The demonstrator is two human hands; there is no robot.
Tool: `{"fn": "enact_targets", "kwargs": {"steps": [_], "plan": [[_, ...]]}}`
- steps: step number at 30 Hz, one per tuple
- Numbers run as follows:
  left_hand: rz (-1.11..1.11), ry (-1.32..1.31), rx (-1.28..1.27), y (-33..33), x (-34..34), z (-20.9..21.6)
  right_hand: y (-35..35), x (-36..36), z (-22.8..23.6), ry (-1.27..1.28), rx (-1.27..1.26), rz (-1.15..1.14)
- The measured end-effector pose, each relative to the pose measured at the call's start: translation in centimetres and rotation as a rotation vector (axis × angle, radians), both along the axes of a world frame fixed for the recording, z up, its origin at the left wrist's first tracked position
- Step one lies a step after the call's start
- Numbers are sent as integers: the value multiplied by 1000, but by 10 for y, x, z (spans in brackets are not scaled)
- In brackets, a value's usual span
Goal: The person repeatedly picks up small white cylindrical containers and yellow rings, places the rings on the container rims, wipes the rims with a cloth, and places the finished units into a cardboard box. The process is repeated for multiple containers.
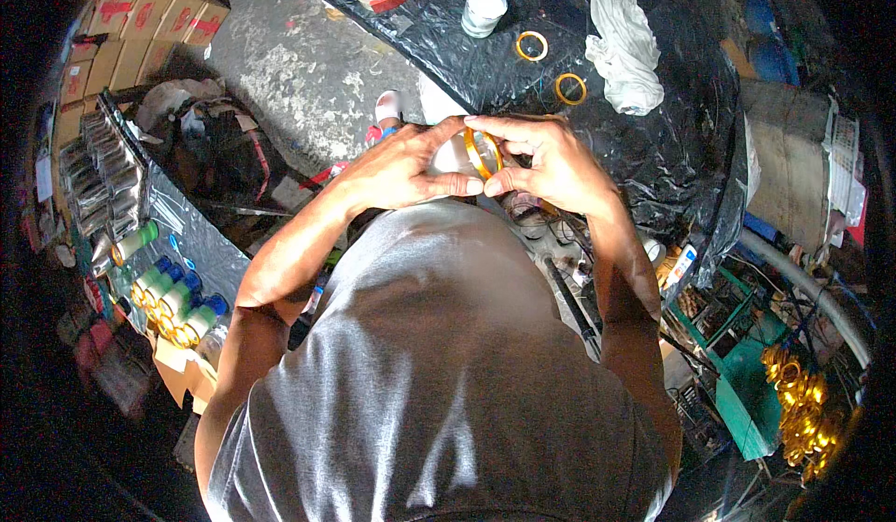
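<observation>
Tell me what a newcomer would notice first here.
First, probably the gold ring held between the left hand and right hand, just above centre. Next, the cluster of shiny gold rings at lower right. Then the twisted white cloth on the black sheet, at the top.

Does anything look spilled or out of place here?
Nothing looks spilled: the cup stands upright. The white cloth looks untidy, lying twisted on the black sheet, which is itself wrinkled. The floor is patchy with pale blotches; whether that's wear or old stains, I can't tell.
</observation>
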State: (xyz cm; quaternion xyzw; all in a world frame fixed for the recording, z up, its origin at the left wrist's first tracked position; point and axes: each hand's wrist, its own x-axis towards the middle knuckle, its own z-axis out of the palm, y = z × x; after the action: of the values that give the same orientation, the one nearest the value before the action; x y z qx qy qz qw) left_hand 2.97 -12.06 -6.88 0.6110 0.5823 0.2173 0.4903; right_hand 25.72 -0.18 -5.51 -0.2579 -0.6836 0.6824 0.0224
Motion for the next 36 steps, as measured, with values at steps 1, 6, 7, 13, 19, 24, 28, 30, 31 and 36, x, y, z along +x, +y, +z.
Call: {"fn": "enact_targets", "kwargs": {"steps": [1, 6, 7, 13, 19, 24, 28, 30, 31, 36], "plan": [[20, -5, 85, -2, 1, -7, 0, -1, 1, -18, -9, -1], [78, -102, 44, -12, -1, -28, -8, -5, -4, -47, 211, 16], [96, -128, 91, -14, -1, -33, -11, -6, -6, -39, 261, 15], [357, -798, -62, 2, -5, -35, -33, -16, -19, 87, 348, -116], [535, -1134, -177, 14, -2, -20, -32, -34, -15, 296, 479, -279], [219, -332, 204, 22, -16, -23, -15, -28, -1, 190, 89, -418], [9, -81, 226, 36, -16, -29, 8, -14, 5, -11, 86, -154], [-73, 5, 218, 36, -14, -43, 13, -9, 8, -160, 66, -44], [-116, 46, 220, 38, -13, -50, 17, -7, 5, -172, 106, -16], [-137, -115, 130, 51, -8, -86, 30, 0, -20, -241, 211, -7]]}}
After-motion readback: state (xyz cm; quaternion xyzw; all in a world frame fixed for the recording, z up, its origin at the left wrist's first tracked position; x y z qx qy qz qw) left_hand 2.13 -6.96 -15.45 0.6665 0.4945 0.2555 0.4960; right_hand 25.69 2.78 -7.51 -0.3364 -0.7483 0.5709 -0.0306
